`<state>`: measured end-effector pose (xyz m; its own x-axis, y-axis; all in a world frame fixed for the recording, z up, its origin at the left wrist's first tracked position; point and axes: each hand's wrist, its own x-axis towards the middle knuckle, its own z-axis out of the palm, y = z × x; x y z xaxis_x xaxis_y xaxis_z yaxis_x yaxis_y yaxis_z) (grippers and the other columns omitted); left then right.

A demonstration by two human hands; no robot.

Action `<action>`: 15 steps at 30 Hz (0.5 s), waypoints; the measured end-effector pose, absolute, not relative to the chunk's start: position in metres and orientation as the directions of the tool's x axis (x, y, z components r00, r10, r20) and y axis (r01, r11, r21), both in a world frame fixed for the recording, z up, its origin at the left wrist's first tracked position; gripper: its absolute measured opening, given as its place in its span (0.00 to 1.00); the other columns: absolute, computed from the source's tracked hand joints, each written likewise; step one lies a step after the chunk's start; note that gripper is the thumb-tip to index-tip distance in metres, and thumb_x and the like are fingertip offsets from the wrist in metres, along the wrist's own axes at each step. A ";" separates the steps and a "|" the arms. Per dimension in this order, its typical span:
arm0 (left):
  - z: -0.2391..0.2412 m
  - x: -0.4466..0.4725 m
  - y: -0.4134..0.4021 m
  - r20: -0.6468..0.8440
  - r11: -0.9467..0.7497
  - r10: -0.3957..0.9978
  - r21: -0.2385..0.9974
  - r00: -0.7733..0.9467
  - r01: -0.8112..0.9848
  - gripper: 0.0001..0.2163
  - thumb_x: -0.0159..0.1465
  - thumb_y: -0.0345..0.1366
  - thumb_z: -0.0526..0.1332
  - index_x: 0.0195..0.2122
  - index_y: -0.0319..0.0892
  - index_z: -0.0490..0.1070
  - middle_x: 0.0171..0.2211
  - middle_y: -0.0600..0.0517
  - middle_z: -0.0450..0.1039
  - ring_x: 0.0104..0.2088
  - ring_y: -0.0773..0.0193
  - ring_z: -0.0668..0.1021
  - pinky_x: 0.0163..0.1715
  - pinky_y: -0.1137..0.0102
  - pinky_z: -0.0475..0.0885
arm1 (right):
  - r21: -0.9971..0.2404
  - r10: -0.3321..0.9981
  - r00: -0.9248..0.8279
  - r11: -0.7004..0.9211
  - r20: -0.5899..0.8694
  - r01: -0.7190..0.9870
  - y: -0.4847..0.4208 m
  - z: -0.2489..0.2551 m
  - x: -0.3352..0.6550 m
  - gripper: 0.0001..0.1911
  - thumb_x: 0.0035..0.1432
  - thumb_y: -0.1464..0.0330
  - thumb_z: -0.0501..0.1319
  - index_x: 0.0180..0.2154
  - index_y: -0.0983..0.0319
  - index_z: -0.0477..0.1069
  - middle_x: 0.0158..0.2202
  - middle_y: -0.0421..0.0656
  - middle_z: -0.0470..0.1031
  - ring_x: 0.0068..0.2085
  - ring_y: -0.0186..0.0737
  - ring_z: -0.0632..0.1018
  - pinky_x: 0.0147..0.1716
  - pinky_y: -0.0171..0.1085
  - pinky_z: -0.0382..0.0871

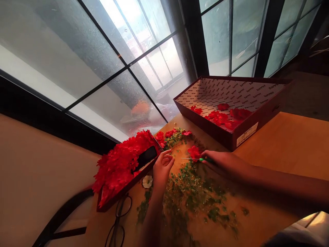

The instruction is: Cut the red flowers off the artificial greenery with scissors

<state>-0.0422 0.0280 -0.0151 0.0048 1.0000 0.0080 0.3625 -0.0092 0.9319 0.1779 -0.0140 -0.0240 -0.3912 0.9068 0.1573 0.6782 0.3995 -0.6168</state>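
My left hand (pixel 162 168) is beside the open box of red flowers, thumb and fingers drawn together in a pinch; what is between the tips is too small to make out. My right hand (pixel 221 162) is closed round a thin metal needle-like tool with a green handle (pixel 202 159), its shaft pointing left toward my left fingertips. A red artificial flower (pixel 194 151) shows right by my right fingertips; I cannot tell whether they touch it. Under and between both hands spreads a tangle of green leaves and small stems (pixel 190 188).
A low box heaped with red flowers (pixel 115 168) stands left, a black phone (pixel 147 157) on it. Scissors (pixel 117 219) and a pale flower (pixel 147 181) lie near it. A larger maroon box (pixel 205 127) with red flowers stands back right, near the window (pixel 102 79).
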 end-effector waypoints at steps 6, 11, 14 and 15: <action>-0.020 -0.051 0.023 -0.054 0.052 0.999 0.970 0.003 0.239 0.14 0.47 0.34 0.62 0.36 0.42 0.69 0.36 0.50 0.71 0.35 0.66 0.74 0.37 0.71 0.67 | -0.649 0.904 -0.386 0.406 0.182 0.644 0.004 -0.038 0.146 0.13 0.58 0.62 0.42 0.39 0.60 0.59 0.33 0.43 0.71 0.33 0.37 0.72 0.29 0.32 0.60; -0.026 -0.056 0.023 -0.123 0.120 0.992 0.983 0.015 0.141 0.15 0.47 0.34 0.63 0.38 0.42 0.69 0.35 0.50 0.73 0.37 0.64 0.74 0.41 0.69 0.65 | -0.606 0.893 -0.421 0.425 0.159 0.673 -0.001 -0.044 0.145 0.13 0.58 0.62 0.42 0.39 0.59 0.60 0.32 0.43 0.72 0.32 0.37 0.72 0.28 0.31 0.58; -0.028 -0.056 0.023 -0.180 0.179 0.983 0.984 0.037 0.017 0.13 0.47 0.33 0.63 0.35 0.41 0.70 0.32 0.52 0.73 0.37 0.65 0.74 0.43 0.69 0.65 | -0.598 0.889 -0.434 0.429 0.146 0.677 0.000 -0.045 0.145 0.13 0.58 0.62 0.42 0.38 0.60 0.61 0.30 0.43 0.72 0.30 0.36 0.72 0.27 0.30 0.57; -0.028 -0.055 0.022 -0.199 0.200 0.979 0.980 0.040 -0.022 0.11 0.46 0.33 0.63 0.33 0.41 0.71 0.32 0.52 0.73 0.37 0.65 0.74 0.43 0.69 0.65 | -0.599 0.887 -0.438 0.430 0.144 0.676 0.000 -0.045 0.145 0.13 0.58 0.62 0.42 0.38 0.60 0.61 0.30 0.43 0.72 0.30 0.36 0.72 0.26 0.30 0.57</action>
<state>-0.0555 0.0221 -0.0281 0.0402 0.9792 -0.1987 -0.0224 0.1997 0.9796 0.1454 0.0005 -0.0450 -0.4377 0.8875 0.1441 0.6755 0.4304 -0.5987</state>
